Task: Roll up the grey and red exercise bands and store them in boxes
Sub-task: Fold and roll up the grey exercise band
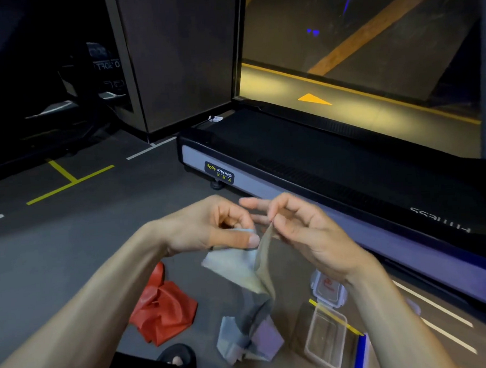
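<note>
While both hands work above a dark gym floor (56, 250), the grey exercise band (249, 270) hangs between them. Left hand (210, 230): fingers curled, thumb pressed down on a small started roll at the band's upper end. Right hand (303, 231): thumb and forefinger pinching the band's raised edge, remaining fingers loosely spread. Grey band: thin, translucent, draping from the hands down to the floor, where its lower end lies in a crumpled heap. Red exercise band (164, 309): unrolled, bunched on the floor to the left of the grey heap, apart from it. Clear plastic box (326, 337): open, standing on the floor right of the grey heap, across a yellow floor line (333, 317). Lid (327, 287): clear with a red mark, lying just beyond the box. Treadmill (319, 163): black deck with a grey side rail, labelled "Body Strong", beyond the hands. Sandalled foot (176, 356): at the lower edge, near the red band.
</note>
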